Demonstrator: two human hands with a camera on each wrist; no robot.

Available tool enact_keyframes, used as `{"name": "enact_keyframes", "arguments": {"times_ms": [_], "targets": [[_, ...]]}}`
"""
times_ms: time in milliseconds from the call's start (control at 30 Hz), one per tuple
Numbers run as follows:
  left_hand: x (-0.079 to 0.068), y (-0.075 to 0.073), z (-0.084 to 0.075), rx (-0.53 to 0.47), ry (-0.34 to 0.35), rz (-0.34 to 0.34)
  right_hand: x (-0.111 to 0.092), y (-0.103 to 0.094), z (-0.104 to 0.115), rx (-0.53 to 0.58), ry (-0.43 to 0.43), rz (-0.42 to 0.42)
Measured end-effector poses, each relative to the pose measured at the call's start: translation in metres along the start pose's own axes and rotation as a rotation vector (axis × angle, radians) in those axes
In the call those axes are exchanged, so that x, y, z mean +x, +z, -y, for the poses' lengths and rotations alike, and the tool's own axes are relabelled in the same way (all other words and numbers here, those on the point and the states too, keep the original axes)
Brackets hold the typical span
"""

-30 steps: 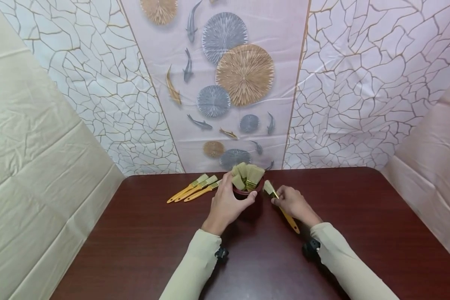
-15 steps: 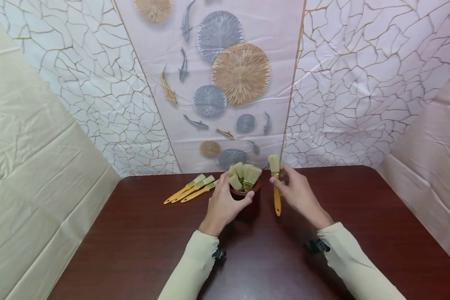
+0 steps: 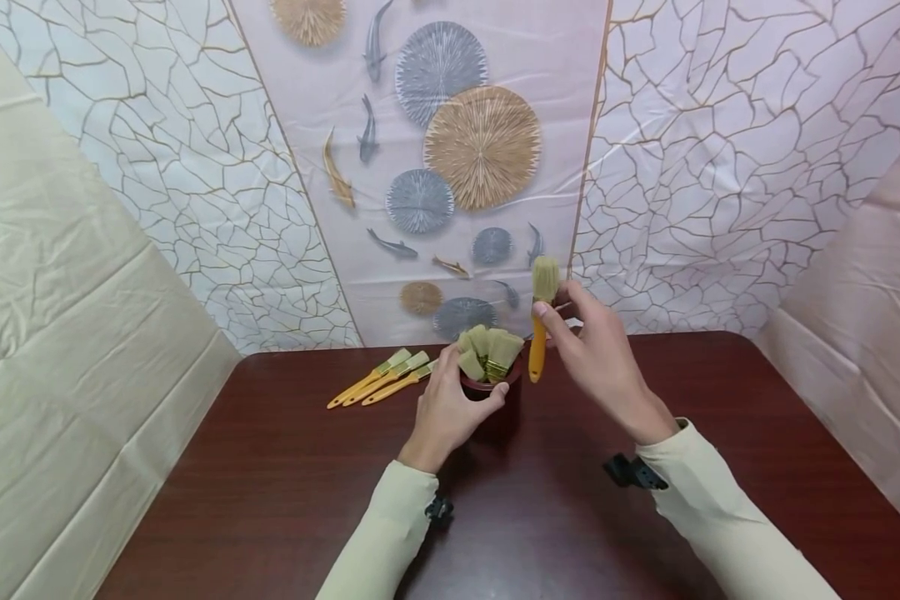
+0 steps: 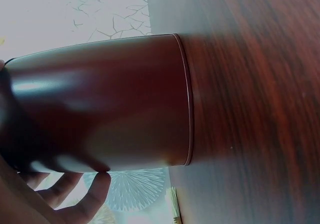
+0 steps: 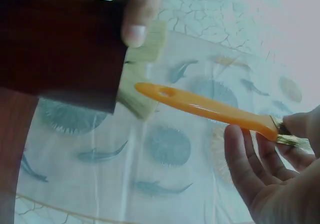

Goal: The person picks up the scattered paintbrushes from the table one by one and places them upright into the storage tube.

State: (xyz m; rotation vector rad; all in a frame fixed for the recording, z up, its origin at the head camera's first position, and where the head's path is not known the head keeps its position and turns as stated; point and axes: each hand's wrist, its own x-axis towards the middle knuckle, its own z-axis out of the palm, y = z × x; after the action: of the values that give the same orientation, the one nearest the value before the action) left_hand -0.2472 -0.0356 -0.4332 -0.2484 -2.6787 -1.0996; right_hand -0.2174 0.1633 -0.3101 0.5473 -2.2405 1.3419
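Note:
A dark red-brown cup stands upright on the table with several paintbrushes in it, pale bristles up. My left hand grips the cup near its rim, thumb on the near side. To the right of the cup and above table height, my right hand pinches a paintbrush near its metal band. That brush hangs nearly upright, bristles up, its yellow handle pointing down. In the right wrist view the handle's holed end lies close to the bristles in the cup, seemingly apart from them.
Left of the cup, three yellow-handled paintbrushes lie side by side on the dark wooden table. A patterned cloth backdrop rises behind the table's far edge. Pale cloth walls stand at both sides.
My right hand has lifted the paintbrush from the table, turned it from slanted to nearly upright and raised it beside the cup. My left hand keeps its grip on the cup.

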Motion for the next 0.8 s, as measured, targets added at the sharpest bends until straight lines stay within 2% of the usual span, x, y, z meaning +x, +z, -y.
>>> {"name": "enact_keyframes", "arguments": {"times_ms": [133,267,533,700,800], "targets": [[0.001,-0.001,0.001,0.003,0.004,0.002,0.006,0.008,0.003,0.109,-0.064,-0.034],[0.001,-0.001,0.001,0.0,0.004,0.008,0.008,0.02,-0.003,0.144,-0.096,0.002],[0.0,-0.001,0.0,-0.024,0.025,-0.004,0.001,0.036,-0.024,-0.013,-0.094,0.128],[0.0,-0.002,-0.001,-0.028,0.033,-0.015,-0.003,0.038,-0.03,-0.077,-0.088,0.213],[0.0,-0.003,0.0,-0.024,0.031,-0.014,-0.005,0.038,-0.032,-0.141,-0.091,0.234]]}}
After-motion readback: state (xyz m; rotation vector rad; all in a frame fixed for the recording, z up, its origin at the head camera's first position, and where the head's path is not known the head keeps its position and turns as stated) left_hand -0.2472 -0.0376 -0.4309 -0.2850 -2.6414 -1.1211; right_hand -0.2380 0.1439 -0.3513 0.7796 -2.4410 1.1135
